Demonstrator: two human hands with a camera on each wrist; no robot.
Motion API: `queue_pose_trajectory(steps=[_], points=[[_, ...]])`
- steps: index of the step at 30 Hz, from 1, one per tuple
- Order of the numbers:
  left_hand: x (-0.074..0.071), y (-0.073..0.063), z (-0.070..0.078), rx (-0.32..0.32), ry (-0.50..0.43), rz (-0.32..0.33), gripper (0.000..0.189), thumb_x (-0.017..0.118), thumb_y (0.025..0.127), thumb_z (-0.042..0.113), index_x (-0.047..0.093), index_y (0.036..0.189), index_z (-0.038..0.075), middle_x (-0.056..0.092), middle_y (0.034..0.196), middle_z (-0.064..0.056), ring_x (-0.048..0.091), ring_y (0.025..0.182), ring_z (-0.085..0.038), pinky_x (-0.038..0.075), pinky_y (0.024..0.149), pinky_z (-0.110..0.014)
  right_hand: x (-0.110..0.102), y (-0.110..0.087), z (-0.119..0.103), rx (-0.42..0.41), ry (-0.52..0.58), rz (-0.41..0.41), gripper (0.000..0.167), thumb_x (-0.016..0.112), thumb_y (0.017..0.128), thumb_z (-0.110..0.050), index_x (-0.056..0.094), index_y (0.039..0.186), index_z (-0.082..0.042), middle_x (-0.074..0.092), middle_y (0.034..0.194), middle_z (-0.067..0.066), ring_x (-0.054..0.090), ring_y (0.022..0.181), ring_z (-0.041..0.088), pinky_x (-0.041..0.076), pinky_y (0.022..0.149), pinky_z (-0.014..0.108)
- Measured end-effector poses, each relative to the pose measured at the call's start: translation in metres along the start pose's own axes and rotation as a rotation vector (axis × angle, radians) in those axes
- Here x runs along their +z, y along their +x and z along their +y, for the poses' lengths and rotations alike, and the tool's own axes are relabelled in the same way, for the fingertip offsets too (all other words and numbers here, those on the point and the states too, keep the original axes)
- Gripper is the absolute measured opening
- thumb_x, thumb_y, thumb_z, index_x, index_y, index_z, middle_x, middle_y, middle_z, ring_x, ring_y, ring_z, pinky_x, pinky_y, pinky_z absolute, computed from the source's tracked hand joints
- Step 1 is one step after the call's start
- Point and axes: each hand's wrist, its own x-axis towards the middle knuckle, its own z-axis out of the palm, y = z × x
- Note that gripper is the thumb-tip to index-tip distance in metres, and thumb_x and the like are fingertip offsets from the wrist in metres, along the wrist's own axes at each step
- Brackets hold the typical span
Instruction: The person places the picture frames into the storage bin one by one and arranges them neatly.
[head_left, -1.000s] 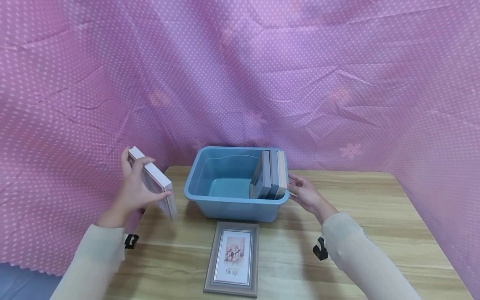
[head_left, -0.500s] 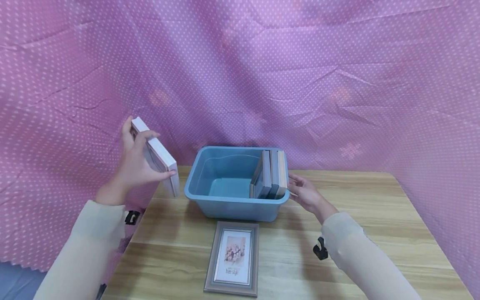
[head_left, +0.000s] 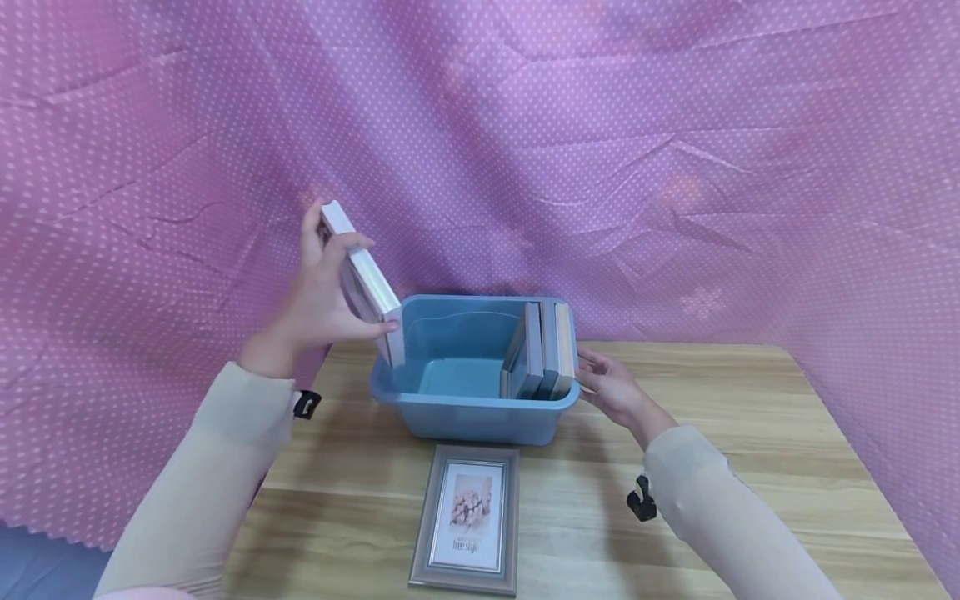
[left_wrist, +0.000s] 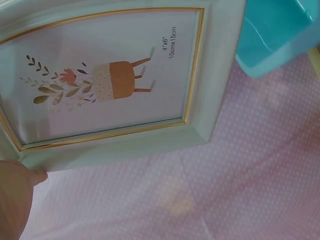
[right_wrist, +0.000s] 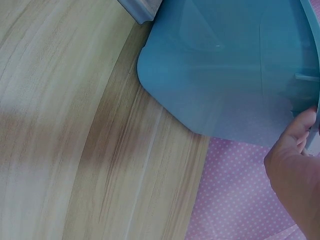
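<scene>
My left hand (head_left: 322, 292) grips a white picture frame (head_left: 369, 279) by its long edges, tilted above the left rim of a blue plastic basin (head_left: 472, 419). In the left wrist view the picture frame (left_wrist: 197, 75) shows gold inner trim and a potted-plant print; only part of the hand (left_wrist: 15, 200) appears there. Against the basin's right side, just under the rim, my right hand (head_left: 617, 392) rests its fairly straight fingers. Several frames (head_left: 534, 350) stand on edge along the basin's right end. A grey-brown picture frame (head_left: 465, 517) lies face up before the basin.
The wooden table (head_left: 712, 467) carries the basin and the flat frame. Pink dotted cloth (head_left: 480, 167) hangs behind and at both sides. Black wrist-camera pieces (head_left: 641, 500) stick out beside each sleeve.
My left hand has lifted the white picture frame and carried it rightward, from beside the basin to over its left rim. The right hand stays at the basin's side.
</scene>
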Motion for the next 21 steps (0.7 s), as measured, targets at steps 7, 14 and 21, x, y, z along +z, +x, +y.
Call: queue_pose_trajectory(steps=[7,14,21], points=[[0.03,0.01,0.003,-0.036,-0.017,-0.065,0.098,0.098,0.041,0.027,0.046,0.123,0.013,-0.013,0.154,-0.007,-0.002,0.142,-0.024,0.028,0.107,-0.058,0.0,0.0,0.002,0.008,-0.015,0.017,0.056,0.045,0.097,0.004,0.021,0.148,0.005,0.042,0.135,0.024,0.055,0.103,0.011,0.048,0.096,0.032],[0.065,0.01,-0.001,-0.091,-0.055,-0.129,0.095,0.097,0.046,0.028,0.044,0.125,0.016,-0.018,0.154,-0.004,-0.003,0.141,-0.029,0.034,0.103,-0.06,-0.002,0.0,0.002,-0.007,0.002,0.002,0.056,0.045,0.097,0.004,0.02,0.147,0.005,0.048,0.127,0.019,0.056,0.102,0.011,0.049,0.094,0.031],[0.099,0.003,-0.011,-0.123,-0.07,-0.203,0.092,0.096,0.049,0.029,0.044,0.125,0.017,-0.014,0.153,-0.013,0.009,0.138,-0.038,0.042,0.098,-0.055,-0.002,0.001,0.003,-0.003,-0.012,0.002,0.056,0.045,0.098,0.003,0.021,0.148,0.004,0.044,0.132,0.021,0.054,0.105,0.012,0.048,0.095,0.031]])
